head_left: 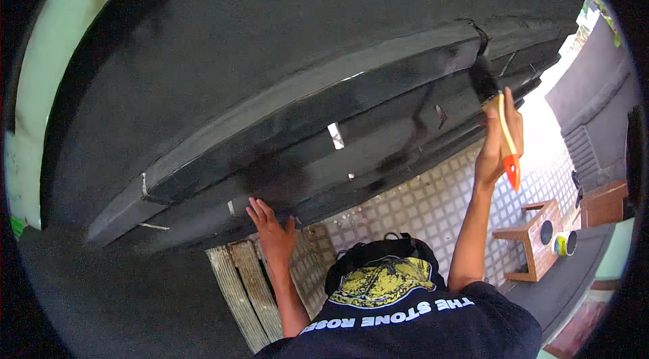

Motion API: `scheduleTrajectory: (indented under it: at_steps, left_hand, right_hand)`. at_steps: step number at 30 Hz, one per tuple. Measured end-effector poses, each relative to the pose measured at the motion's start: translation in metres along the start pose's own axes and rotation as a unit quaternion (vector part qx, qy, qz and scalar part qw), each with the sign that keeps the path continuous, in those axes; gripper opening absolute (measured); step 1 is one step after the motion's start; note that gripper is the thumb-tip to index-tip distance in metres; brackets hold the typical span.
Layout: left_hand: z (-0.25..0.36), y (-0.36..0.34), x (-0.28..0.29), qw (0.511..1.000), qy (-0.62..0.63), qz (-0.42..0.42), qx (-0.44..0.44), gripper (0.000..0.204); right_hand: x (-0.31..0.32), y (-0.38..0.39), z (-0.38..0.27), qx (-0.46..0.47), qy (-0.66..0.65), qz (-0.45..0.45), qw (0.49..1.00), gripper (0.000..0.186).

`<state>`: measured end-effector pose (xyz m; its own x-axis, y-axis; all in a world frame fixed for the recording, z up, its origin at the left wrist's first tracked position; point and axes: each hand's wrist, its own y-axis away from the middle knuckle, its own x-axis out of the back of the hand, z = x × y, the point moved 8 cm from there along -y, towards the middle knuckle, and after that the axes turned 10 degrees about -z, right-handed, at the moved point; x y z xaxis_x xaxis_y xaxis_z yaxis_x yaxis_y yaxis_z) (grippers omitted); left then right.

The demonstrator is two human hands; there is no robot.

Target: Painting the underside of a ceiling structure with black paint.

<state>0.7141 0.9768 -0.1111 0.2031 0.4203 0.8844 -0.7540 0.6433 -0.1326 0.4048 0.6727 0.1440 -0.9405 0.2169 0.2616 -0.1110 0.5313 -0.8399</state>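
Observation:
My right hand [492, 153] is closed around a paintbrush [483, 82] with black bristles and a cream handle ending in orange. The bristles are raised to the right end of a long glossy black beam [270, 119]; whether they touch it I cannot tell. Lower down on the left, my left hand [276, 236] has its fingers spread, holding nothing. Its fingertips are at the lower part of the dark panel [270, 180] under the beam, and contact is unclear. Small pale patches and scraps show on this panel.
At the lower right stands a small brown wooden stool [544, 251] with a round dark lid or disc [546, 232] and a tin [565, 244] on top. Weathered planks [236, 284] lie beside my left forearm. The floor [433, 207] is patterned tile.

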Motion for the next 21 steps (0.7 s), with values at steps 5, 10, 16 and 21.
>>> scheduleTrajectory:
  at_steps: [5, 10, 16, 21]
  left_hand:
    - [-0.028, 0.004, -0.012, 1.000, -0.027, -0.003, 0.014, 0.086]
    - [-0.047, 0.011, -0.023, 1.000, -0.006, -0.003, 0.031, 0.086]
    - [-0.070, 0.014, -0.028, 0.998, -0.042, 0.052, 0.018, 0.089]
    - [-0.081, 0.020, -0.033, 0.998, -0.001, 0.065, 0.016, 0.087]
  right_hand:
    - [-0.047, 0.037, -0.067, 0.129, -0.174, -0.179, 0.960, 0.035]
    - [-0.039, 0.025, 0.007, 0.017, -0.130, -0.077, 0.988, 0.035]
    - [-0.017, 0.039, 0.014, 0.015, -0.086, -0.049, 0.995, 0.039]
    - [-0.056, 0.064, -0.030, 0.039, -0.255, -0.220, 0.941, 0.040]
